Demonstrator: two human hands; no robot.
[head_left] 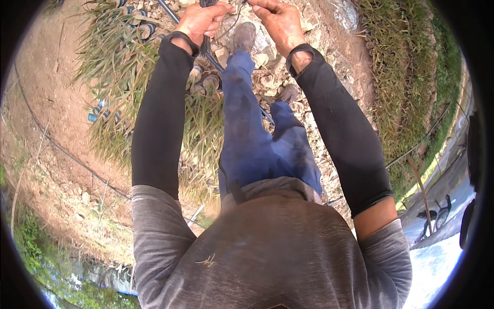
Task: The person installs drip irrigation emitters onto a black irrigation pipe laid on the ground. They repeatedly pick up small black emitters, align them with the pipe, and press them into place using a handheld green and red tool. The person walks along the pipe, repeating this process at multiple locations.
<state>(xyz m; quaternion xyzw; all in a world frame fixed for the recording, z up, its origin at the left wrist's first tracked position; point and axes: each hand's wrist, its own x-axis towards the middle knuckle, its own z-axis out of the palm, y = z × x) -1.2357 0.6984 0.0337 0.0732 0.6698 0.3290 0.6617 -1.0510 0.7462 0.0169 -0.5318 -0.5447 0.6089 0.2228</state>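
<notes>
At the upper edge, my left hand (199, 23) is closed around a bundle of thin dark cords (206, 47), whose loose ends hang below the fist. My right hand (280, 24) is a little to the right, thumb and fingers pinched together at the top of the picture. A thin dark strand (237, 19) runs between the two hands; its upper part is cut off by the frame edge. Black sleeves cover both forearms. Beneath the left hand passes a dark blue pipe (213, 63), slanting down over the stones.
My shoes stand on a path of pale broken stones (265, 54). Long-leaved potted plants (121, 62) crowd the left side, and rows of grassy plants (401, 77) line the right. A black hose (77, 159) crosses the bare soil at left. Clear plastic (346, 14) lies upper right.
</notes>
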